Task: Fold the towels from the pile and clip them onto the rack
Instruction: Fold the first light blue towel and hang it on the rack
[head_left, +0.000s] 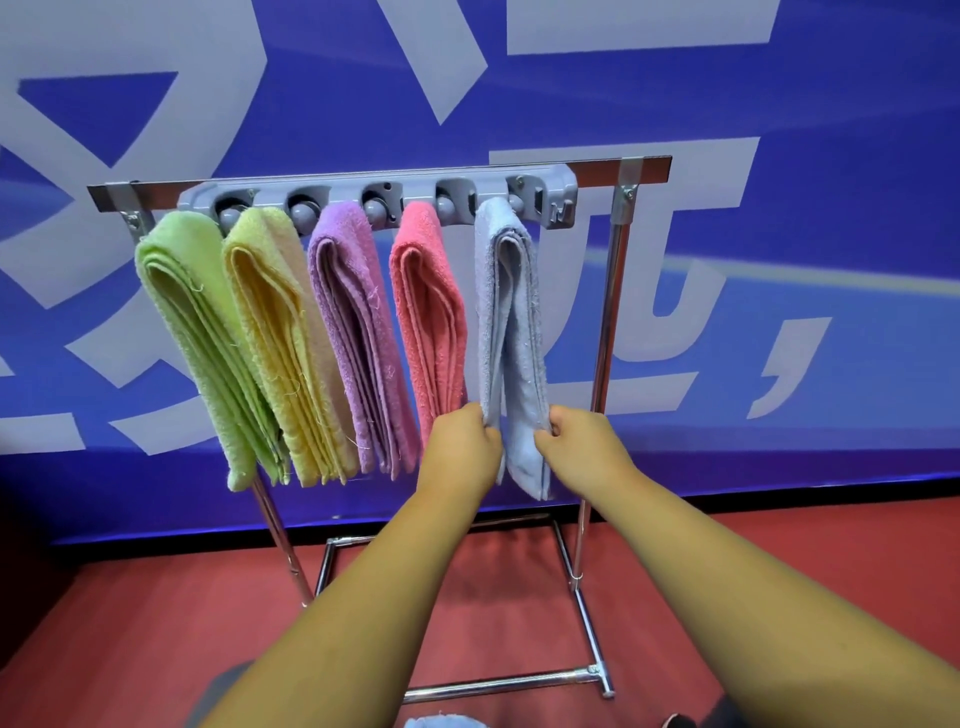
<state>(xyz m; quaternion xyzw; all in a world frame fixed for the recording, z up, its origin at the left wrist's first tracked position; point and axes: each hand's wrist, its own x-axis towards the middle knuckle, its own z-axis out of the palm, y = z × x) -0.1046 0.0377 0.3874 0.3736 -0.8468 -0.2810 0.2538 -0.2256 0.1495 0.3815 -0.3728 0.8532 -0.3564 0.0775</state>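
Five folded towels are hanging side by side from the grey clip bar (379, 195) of the metal rack (605, 332): green (202, 332), yellow (280, 332), purple (353, 322), pink (431, 312), and pale blue (511, 332) at the right.

Rack (605, 332) stands on the floor (156, 623), just in front of a banner wall (779, 156). Clip bar (379, 200) fixed along the rack's top rail, between the two uprights. Five folded towels hang from the bar side by side: first towel (197, 332) at far left, second towel (280, 338) beside it, third towel (353, 322) in the middle, fourth towel (431, 312) next, fifth towel (511, 332) at far right, nearest the right upright. Left hand (462, 447) and right hand (582, 447) reach in from below, one on each side of the fifth towel's lower end, both touching it. Rack base runs along the floor beneath the forearms.
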